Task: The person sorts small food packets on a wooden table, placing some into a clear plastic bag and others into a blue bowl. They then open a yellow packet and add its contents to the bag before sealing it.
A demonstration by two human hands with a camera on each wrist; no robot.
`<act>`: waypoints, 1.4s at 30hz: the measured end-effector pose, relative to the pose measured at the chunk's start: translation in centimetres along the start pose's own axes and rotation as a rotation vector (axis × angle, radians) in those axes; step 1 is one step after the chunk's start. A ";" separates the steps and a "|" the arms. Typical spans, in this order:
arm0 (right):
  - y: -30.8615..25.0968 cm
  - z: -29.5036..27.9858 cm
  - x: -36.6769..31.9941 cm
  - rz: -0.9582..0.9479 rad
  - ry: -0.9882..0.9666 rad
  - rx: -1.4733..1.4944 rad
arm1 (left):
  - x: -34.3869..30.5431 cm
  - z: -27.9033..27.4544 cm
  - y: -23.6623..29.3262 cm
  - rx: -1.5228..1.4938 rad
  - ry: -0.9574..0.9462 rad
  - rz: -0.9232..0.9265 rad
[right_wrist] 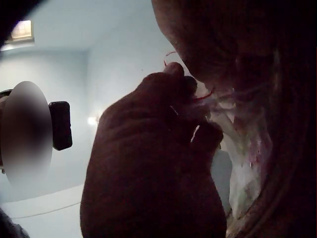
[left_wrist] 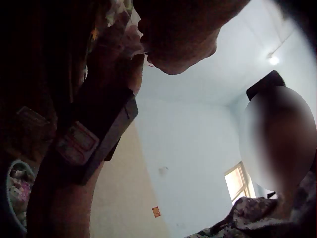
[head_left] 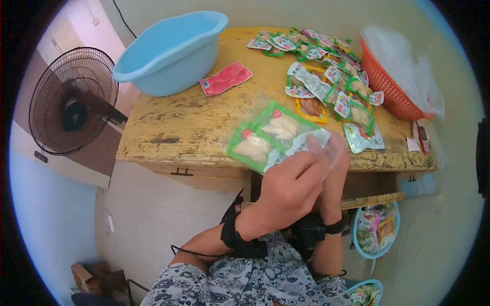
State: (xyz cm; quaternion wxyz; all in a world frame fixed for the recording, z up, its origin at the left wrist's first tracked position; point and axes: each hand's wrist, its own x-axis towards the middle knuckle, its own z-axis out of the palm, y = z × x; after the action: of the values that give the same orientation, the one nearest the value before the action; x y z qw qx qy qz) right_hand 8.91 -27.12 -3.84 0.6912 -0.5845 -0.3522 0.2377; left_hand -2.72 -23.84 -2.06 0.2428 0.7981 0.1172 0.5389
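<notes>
In the head view a clear plastic bag [head_left: 332, 148] holds flat, green-bordered food packets [head_left: 278, 127] showing pale pieces and red dots. The bag's gathered end is between both hands, and its packet end lies over the table's front edge. My left hand [head_left: 293, 188] pinches the gathered plastic with curled fingers. Close behind it, my right hand [head_left: 339, 160] grips the same end, partly hidden by the left. A thin red strand [right_wrist: 205, 96] shows at the fingertips in the right wrist view, against bunched clear plastic [right_wrist: 247, 168]. The left wrist view is dark.
On the worn yellow table [head_left: 173, 122] are a blue basin [head_left: 168, 56], a red packet [head_left: 226, 79], many loose food packets [head_left: 352, 97] and a red basket [head_left: 390, 81] with plastic bags. Below are an open drawer [head_left: 370, 200] and blue-rimmed baskets [head_left: 376, 229]. A fan [head_left: 74, 102] stands left.
</notes>
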 end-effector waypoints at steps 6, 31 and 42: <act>-0.6 -1.4 -0.3 0.140 -0.082 -0.004 | -0.4 -1.4 -1.5 -0.056 -0.027 -0.187; 1.8 -1.6 -0.9 -0.290 0.000 -0.471 | 0.9 -4.1 -2.5 -0.115 -0.376 -0.199; 4.0 -8.3 -4.5 -0.399 0.189 -0.602 | 9.1 -2.1 -10.4 -0.183 -0.329 -0.392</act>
State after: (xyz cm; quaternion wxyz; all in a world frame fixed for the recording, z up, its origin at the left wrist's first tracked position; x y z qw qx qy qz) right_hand 12.66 -34.98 -9.22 0.5504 -0.7010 -0.4479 -0.0709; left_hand -0.31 -10.28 0.53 0.4292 0.8118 0.1792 0.3531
